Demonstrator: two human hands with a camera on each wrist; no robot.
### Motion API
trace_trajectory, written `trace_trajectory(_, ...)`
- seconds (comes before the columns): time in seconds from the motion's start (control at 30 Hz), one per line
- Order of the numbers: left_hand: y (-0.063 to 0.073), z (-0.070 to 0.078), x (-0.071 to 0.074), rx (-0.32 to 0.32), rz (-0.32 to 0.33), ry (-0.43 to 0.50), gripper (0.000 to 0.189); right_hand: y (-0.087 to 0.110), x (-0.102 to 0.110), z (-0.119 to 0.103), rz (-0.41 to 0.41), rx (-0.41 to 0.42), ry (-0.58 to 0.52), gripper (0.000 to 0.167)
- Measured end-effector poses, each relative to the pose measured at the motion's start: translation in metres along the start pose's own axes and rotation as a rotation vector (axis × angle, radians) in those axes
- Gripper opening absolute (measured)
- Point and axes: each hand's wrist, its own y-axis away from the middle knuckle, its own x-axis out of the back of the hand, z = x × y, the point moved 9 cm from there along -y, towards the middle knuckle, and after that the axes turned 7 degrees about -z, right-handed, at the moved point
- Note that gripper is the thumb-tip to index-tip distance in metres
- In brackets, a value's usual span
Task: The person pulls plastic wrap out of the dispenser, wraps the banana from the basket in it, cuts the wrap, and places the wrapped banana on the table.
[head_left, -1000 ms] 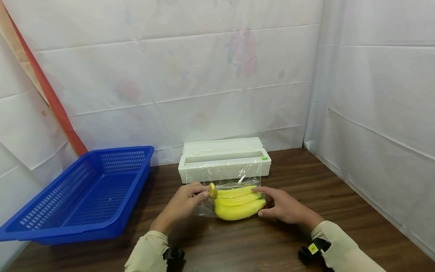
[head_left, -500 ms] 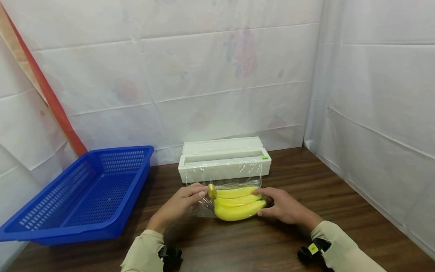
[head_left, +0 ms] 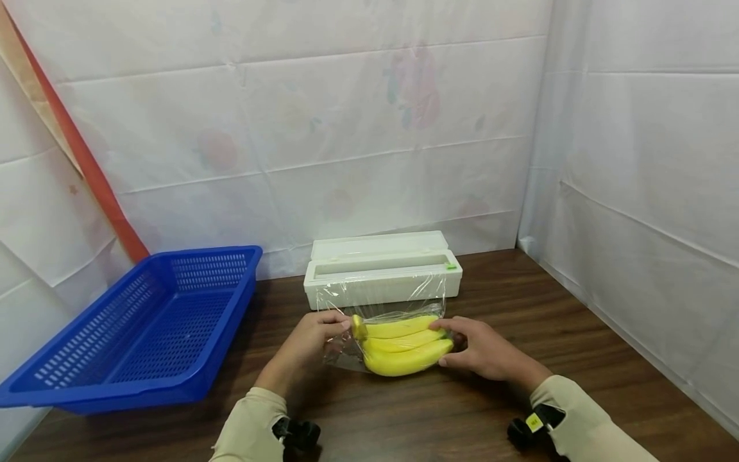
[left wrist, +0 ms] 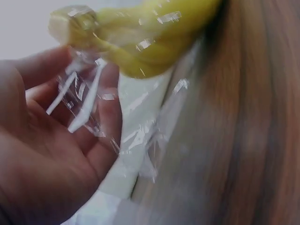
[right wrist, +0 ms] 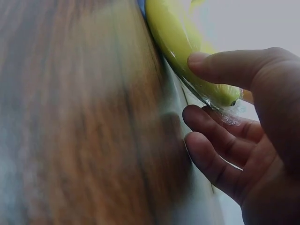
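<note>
A bunch of yellow bananas (head_left: 404, 350) lies on the table in front of the white box, its stem pointing left. Clear plastic wrap (head_left: 346, 358) covers the bunch and stretches back to the box (head_left: 375, 295). At the stem end, my left hand (head_left: 306, 340) pinches loose wrap between thumb and fingers; the left wrist view shows the creased film (left wrist: 82, 101) there. My right hand (head_left: 485, 350) holds the banana tips, thumb in front and fingers behind. In the right wrist view the thumb presses the wrapped banana (right wrist: 176, 40), with the lower fingers curled beneath its tip.
At the left stands a blue perforated basket (head_left: 138, 393). The white box's lid (head_left: 378, 245) is raised at the back, near the cloth-covered wall (head_left: 323, 147). Brown wooden table (head_left: 392, 423) extends around the bananas.
The stem end has shifted slightly left, and the wrap on that side is spread out more. My left fingers have shifted a little at the stem; the right hand stays nearly still.
</note>
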Motion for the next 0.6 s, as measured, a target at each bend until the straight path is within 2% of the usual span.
trace_trajectory(0.1, 0.001, -0.006, 0.0, 0.078, 0.052, 0.107, 0.011, 0.0, 0.0, -0.002, 0.006, 0.01, -0.003, 0.055)
trace_trajectory(0.17, 0.001, -0.009, 0.001, 0.108, 0.102, 0.141, 0.009, -0.001, 0.0, -0.002, 0.009, 0.015, -0.009, 0.055)
trace_trajectory(0.3, 0.003, -0.011, 0.001, 0.121, 0.191, 0.13, 0.01, -0.001, 0.0, -0.002, 0.013, 0.016, -0.023, 0.055)
trace_trajectory(0.37, 0.002, -0.008, 0.0, 0.084, 0.205, 0.098, 0.009, 0.0, 0.0, -0.002, 0.014, 0.014, -0.03, 0.056)
trace_trajectory(0.5, 0.001, 0.004, 0.0, -0.05, 0.213, -0.01, 0.006, 0.0, -0.001, 0.0, 0.011, 0.009, -0.044, 0.057)
trace_trajectory(0.57, 0.003, 0.013, 0.002, -0.115, 0.228, -0.154, 0.005, 0.0, -0.001, 0.001, 0.008, 0.009, -0.05, 0.057)
trace_trajectory(0.6, 0.004, 0.019, 0.002, -0.152, 0.236, -0.256, 0.004, 0.0, -0.001, 0.001, 0.007, 0.008, -0.049, 0.057)
